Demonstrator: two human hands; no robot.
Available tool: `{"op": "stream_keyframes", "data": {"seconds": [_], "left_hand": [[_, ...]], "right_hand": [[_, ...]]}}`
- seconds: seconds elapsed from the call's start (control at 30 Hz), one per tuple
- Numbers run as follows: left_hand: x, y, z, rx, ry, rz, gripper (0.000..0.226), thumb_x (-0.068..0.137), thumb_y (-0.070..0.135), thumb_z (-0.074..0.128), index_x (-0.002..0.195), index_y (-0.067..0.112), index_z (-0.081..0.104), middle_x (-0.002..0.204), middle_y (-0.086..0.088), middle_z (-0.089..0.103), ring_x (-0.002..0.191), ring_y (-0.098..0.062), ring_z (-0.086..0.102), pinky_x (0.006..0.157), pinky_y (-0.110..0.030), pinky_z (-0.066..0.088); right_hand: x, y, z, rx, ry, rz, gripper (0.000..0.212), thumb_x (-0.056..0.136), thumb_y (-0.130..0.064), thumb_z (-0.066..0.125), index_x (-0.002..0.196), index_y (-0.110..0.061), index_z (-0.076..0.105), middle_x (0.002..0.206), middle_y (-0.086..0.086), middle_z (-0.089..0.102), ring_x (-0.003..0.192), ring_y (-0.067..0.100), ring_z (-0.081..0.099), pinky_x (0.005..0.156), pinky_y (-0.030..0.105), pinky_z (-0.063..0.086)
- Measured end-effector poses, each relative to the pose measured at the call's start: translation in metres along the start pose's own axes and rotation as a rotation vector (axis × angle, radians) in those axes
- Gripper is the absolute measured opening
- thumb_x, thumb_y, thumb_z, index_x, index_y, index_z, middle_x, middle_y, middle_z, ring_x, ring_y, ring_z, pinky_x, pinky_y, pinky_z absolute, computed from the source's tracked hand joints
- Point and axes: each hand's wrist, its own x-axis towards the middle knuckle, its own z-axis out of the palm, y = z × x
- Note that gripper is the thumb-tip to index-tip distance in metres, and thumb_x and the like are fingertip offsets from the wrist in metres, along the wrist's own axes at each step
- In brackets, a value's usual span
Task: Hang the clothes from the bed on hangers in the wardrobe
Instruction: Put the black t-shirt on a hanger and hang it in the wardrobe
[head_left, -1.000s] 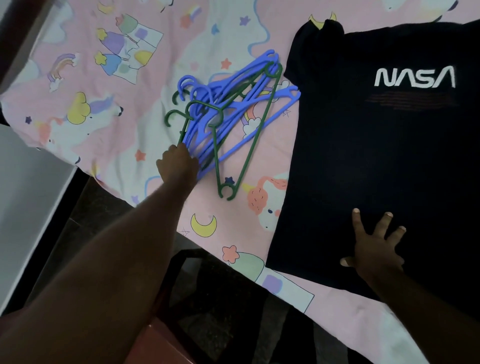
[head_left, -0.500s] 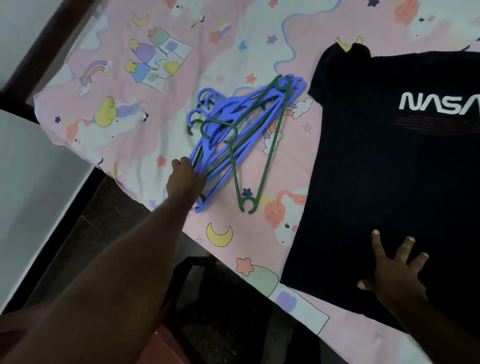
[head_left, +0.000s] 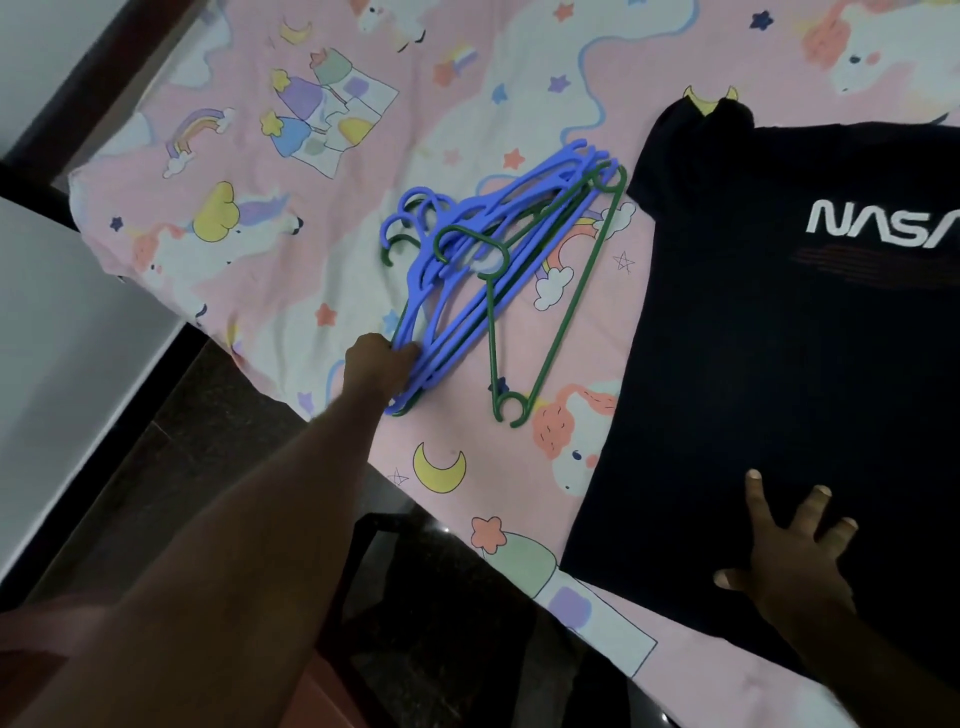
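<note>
Plastic hangers (head_left: 447, 317), which look light, stiff and tangled, lie on the bed (head_left: 260, 312) beside the soft floppy shirt (head_left: 779, 353); my left hand (head_left: 382, 364) grips their near ends, my right hand (head_left: 784, 561) lies flat, fingers apart, on the shirt.

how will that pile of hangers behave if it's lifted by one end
Probably stiff and light: the hangers are thin plastic frames. Likely to tangle and fan out rather than lift singly, as their hooks and bars overlap.
</note>
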Motion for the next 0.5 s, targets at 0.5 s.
{"op": "stream_keyframes", "data": {"seconds": [0.5], "left_hand": [[0.007, -0.005, -0.022, -0.206, -0.013, -0.011, 0.029, 0.085, 0.016, 0.066, 0.062, 0.003, 0.054, 0.052, -0.013, 0.053, 0.045, -0.025, 0.056, 0.048, -0.031, 0.049]], "right_hand": [[-0.001, -0.003, 0.000, -0.010, 0.015, 0.019, 0.126, 0.077, -0.046, 0.079, 0.148, -0.042, -0.025, 0.152, 0.017, -0.034, 0.143, 0.050, -0.015, 0.098, 0.065, 0.042]]}}
